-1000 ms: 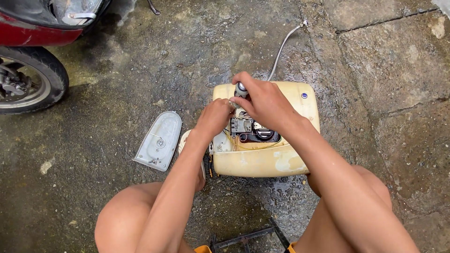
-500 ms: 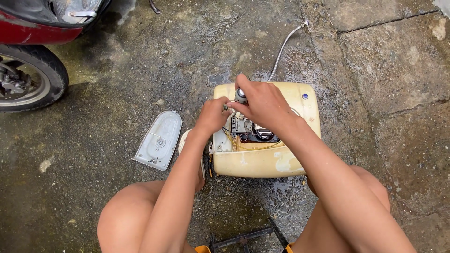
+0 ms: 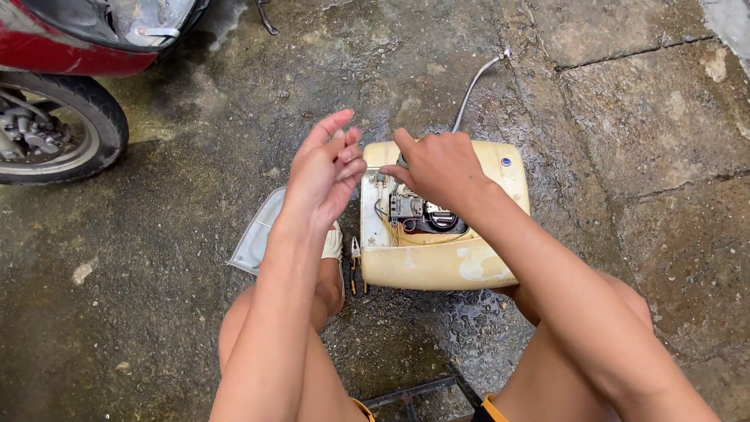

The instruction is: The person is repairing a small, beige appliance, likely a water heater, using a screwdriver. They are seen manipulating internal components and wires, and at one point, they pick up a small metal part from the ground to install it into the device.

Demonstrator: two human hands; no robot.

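**Opened cream casing on wet paving**

The cream plastic casing [image 3: 441, 262] sits on the wet stone ground [image 3: 641, 117] between the knees. The right hand [image 3: 441, 168] reaches into its open top, fingertips closed on a small part — which, I cannot tell. The left hand [image 3: 324, 176] hovers alongside, fingers loosely extended, empty. Likely rigid, slick, fairly light — grip the outer rim, sparing the wiring [image 3: 410, 211].

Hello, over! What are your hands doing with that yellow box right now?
Left hand lifted, fingers open, holding nothing. Right hand down on the open cream-yellow casing, on its inner parts. Pliers and grey cover lie beside it.
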